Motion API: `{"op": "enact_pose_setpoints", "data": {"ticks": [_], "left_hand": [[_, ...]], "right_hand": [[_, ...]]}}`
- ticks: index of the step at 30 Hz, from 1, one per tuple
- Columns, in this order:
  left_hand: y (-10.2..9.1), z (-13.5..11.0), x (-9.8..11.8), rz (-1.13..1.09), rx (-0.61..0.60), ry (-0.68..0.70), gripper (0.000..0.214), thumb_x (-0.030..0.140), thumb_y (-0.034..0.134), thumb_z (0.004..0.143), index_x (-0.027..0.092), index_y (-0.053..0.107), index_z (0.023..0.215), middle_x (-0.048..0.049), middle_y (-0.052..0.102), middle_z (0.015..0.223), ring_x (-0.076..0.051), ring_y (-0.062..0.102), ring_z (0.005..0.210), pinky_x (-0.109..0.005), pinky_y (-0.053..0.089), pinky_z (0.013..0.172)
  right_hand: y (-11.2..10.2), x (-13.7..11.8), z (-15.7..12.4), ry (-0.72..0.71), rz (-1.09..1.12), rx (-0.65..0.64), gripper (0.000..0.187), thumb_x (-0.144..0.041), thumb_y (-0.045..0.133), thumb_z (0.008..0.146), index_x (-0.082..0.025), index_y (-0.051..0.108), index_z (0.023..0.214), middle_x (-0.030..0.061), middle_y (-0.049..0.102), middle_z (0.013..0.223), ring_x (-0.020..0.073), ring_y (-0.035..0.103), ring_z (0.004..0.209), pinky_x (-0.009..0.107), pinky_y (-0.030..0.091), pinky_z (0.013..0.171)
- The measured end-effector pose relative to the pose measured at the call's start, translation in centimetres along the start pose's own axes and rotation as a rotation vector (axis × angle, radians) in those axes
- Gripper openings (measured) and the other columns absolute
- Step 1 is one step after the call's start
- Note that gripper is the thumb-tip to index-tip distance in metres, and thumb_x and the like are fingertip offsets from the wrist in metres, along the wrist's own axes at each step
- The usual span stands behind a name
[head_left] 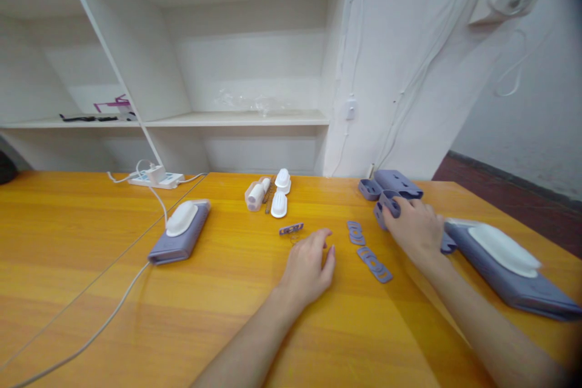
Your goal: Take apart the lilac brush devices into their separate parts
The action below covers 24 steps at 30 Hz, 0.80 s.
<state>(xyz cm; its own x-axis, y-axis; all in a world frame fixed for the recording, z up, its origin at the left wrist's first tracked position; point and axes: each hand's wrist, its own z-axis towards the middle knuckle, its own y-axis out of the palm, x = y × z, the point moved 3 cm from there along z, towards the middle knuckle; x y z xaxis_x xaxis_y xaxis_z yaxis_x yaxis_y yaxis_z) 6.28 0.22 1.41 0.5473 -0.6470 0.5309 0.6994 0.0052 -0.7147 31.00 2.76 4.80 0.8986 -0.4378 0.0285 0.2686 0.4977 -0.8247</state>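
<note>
My left hand rests on the orange table with its fingers loosely curled and nothing in them, just behind a small flat purple strip. My right hand reaches forward and its fingers close on a small purple plastic housing. Two more purple housings lie right behind it. Several flat purple gasket pieces lie between my two hands. A purple device with a white top lies by my right wrist.
A second purple device with a white top lies at the left, wired to a white power strip. White caps and a clear-capped part sit at the table's back. White shelves stand behind.
</note>
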Motion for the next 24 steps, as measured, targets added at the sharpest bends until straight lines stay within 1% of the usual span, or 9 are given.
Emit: {"op": "enact_pose_setpoints", "data": {"ticks": [3, 6, 14, 18, 20, 24], "left_hand": [[0.0, 0.0, 0.0, 0.001, -0.001, 0.000, 0.028, 0.025, 0.040, 0.091, 0.020, 0.044, 0.119, -0.0048, 0.063, 0.097, -0.017, 0.060, 0.083, -0.030, 0.047, 0.074], [0.1, -0.1, 0.0, -0.003, -0.003, -0.002, 0.028, 0.024, 0.041, 0.091, 0.020, 0.043, 0.119, -0.0049, 0.063, 0.098, -0.017, 0.060, 0.083, -0.030, 0.047, 0.075], [0.1, 0.0, -0.1, -0.006, 0.004, 0.005, 0.028, 0.024, 0.040, 0.091, 0.020, 0.043, 0.119, -0.0049, 0.063, 0.098, -0.017, 0.060, 0.082, -0.030, 0.047, 0.074], [0.2, -0.1, -0.2, -0.005, 0.009, 0.008, 0.028, 0.024, 0.040, 0.091, 0.020, 0.043, 0.119, -0.0047, 0.063, 0.097, -0.017, 0.060, 0.083, -0.030, 0.048, 0.074], [0.2, 0.0, -0.2, -0.004, 0.009, 0.007, 0.028, 0.024, 0.041, 0.091, 0.020, 0.043, 0.119, -0.0046, 0.063, 0.097, -0.017, 0.060, 0.082, -0.030, 0.048, 0.074], [0.1, 0.0, -0.1, 0.000, 0.003, 0.003, 0.029, 0.025, 0.041, 0.091, 0.020, 0.043, 0.119, -0.0041, 0.063, 0.095, -0.016, 0.060, 0.082, -0.030, 0.048, 0.075]], "right_hand": [[-0.3, 0.8, 0.3, 0.036, 0.019, 0.028, 0.039, -0.045, 0.044, 0.088, -0.019, 0.066, 0.107, 0.0144, 0.063, 0.097, 0.0313, 0.054, 0.092, 0.039, 0.035, 0.070], [-0.2, 1.2, 0.6, 0.033, 0.025, 0.014, 0.038, -0.044, 0.044, 0.088, -0.019, 0.066, 0.106, 0.0142, 0.063, 0.098, 0.0315, 0.055, 0.093, 0.039, 0.035, 0.070], [0.7, -0.2, 0.7, 0.021, 0.024, -0.085, 0.039, -0.045, 0.043, 0.088, -0.021, 0.065, 0.110, 0.0132, 0.063, 0.099, 0.0301, 0.057, 0.089, 0.041, 0.036, 0.072], [1.1, -0.2, 0.6, 0.025, 0.005, -0.117, 0.038, -0.047, 0.045, 0.087, -0.022, 0.067, 0.105, 0.0128, 0.062, 0.097, 0.0309, 0.056, 0.088, 0.042, 0.034, 0.072], [1.0, -0.2, 0.5, 0.022, 0.001, -0.088, 0.038, -0.048, 0.045, 0.087, -0.022, 0.067, 0.103, 0.0130, 0.061, 0.097, 0.0317, 0.054, 0.090, 0.042, 0.033, 0.072], [0.3, -0.7, 0.2, -0.002, 0.013, 0.090, 0.038, -0.046, 0.042, 0.089, -0.020, 0.065, 0.106, 0.0134, 0.058, 0.108, 0.0324, 0.047, 0.099, 0.041, 0.029, 0.074]]}}
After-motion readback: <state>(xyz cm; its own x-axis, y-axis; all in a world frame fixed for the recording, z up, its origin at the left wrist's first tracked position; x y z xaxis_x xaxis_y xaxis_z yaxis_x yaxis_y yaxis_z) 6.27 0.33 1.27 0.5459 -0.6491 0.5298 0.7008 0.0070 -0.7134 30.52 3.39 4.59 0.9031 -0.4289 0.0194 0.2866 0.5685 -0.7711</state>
